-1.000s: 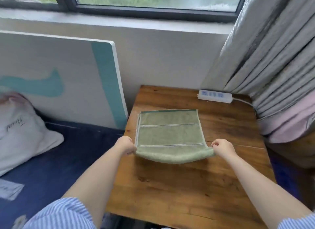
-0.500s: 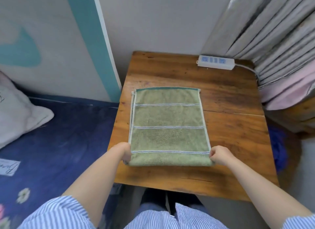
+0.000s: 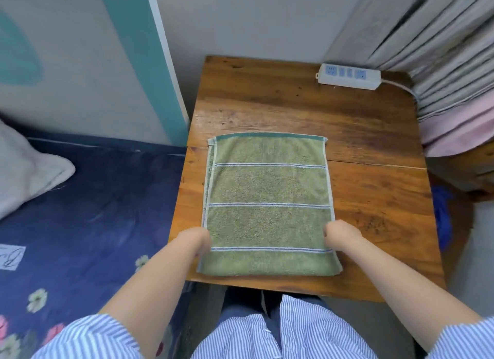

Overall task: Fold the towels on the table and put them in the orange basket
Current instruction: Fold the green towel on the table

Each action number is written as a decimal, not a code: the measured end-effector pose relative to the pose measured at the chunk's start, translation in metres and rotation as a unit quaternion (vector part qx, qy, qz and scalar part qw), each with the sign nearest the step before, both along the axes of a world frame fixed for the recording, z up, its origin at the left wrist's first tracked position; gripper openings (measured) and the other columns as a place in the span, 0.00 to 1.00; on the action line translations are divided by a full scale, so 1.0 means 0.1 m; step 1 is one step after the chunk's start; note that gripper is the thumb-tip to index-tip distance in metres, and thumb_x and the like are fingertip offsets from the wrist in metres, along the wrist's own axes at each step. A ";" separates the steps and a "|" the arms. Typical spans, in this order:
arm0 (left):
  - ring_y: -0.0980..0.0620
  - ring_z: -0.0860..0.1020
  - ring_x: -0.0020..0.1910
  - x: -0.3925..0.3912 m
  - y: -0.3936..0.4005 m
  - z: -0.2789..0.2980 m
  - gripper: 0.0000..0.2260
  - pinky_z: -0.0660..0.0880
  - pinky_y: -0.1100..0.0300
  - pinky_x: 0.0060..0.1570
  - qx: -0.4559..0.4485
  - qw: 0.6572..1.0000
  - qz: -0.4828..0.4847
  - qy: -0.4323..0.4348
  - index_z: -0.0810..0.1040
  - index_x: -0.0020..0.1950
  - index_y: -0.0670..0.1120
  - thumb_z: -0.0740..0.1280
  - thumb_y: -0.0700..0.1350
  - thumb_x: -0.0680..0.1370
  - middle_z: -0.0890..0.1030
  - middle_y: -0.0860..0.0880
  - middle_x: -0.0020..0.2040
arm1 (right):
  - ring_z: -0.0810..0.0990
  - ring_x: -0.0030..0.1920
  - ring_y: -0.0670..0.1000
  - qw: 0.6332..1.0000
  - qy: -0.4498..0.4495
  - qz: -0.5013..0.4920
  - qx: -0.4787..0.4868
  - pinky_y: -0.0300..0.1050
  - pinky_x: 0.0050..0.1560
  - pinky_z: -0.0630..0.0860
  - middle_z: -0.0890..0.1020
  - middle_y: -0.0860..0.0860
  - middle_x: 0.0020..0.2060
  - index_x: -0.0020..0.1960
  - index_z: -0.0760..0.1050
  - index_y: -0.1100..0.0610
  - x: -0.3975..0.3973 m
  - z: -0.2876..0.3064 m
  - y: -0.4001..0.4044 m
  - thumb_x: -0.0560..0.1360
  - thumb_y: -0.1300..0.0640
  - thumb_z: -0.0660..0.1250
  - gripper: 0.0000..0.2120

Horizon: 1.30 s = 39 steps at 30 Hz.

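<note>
The green towel (image 3: 268, 203) lies flat on the wooden surface (image 3: 374, 198), folded once, its fold at the near edge. The left hand (image 3: 199, 242) and right hand (image 3: 340, 237) sit curled at the towel's side edges, though whether either grip is pinching cloth I cannot tell. The next fold looks due. No orange basket shows near the towel.

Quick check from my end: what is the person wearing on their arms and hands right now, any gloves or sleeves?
No gloves: the left hand and right hand are bare, with no rings, watch or bands visible. Both forearms are uncovered. The sleeves are short, blue and white with thin stripes, ending near the elbows, and match the striped shirt at the bottom of the view.
</note>
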<state>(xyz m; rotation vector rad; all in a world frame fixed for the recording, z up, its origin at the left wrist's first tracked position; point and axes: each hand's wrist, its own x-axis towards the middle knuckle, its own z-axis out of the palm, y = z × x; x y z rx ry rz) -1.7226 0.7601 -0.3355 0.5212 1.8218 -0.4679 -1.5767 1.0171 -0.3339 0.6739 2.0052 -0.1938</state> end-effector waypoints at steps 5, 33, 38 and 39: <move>0.45 0.75 0.50 -0.44 0.45 0.10 0.13 0.71 0.57 0.43 0.121 0.983 0.062 0.123 0.73 0.59 0.41 0.55 0.37 0.78 0.76 0.44 0.54 | 0.73 0.41 0.53 0.992 0.123 0.029 0.019 0.40 0.30 0.66 0.76 0.53 0.42 0.47 0.74 0.58 -0.65 0.06 0.29 0.76 0.63 0.54 0.10; 0.45 0.73 0.45 -1.65 1.16 -0.08 0.07 0.65 0.59 0.42 0.337 0.893 0.229 0.190 0.74 0.48 0.41 0.57 0.39 0.80 0.76 0.44 0.44 | 0.74 0.47 0.54 0.930 0.327 -0.114 -0.121 0.41 0.46 0.66 0.80 0.59 0.51 0.53 0.74 0.62 -1.57 0.00 1.30 0.78 0.63 0.58 0.08; 0.49 0.73 0.48 -1.69 0.93 -0.03 0.04 0.65 0.62 0.45 0.306 0.909 0.254 0.123 0.76 0.48 0.44 0.61 0.40 0.79 0.78 0.46 0.47 | 0.75 0.55 0.53 0.950 0.254 -0.102 -0.153 0.40 0.53 0.68 0.79 0.57 0.57 0.58 0.76 0.62 -1.60 -0.02 1.34 0.77 0.63 0.61 0.11; 0.49 0.74 0.48 -1.72 0.92 -0.04 0.05 0.66 0.62 0.46 0.309 0.904 0.263 0.136 0.77 0.50 0.43 0.62 0.40 0.79 0.78 0.45 0.48 | 0.75 0.58 0.54 0.953 0.254 -0.087 -0.141 0.42 0.57 0.68 0.78 0.57 0.58 0.60 0.75 0.62 -1.63 -0.04 1.34 0.77 0.64 0.60 0.13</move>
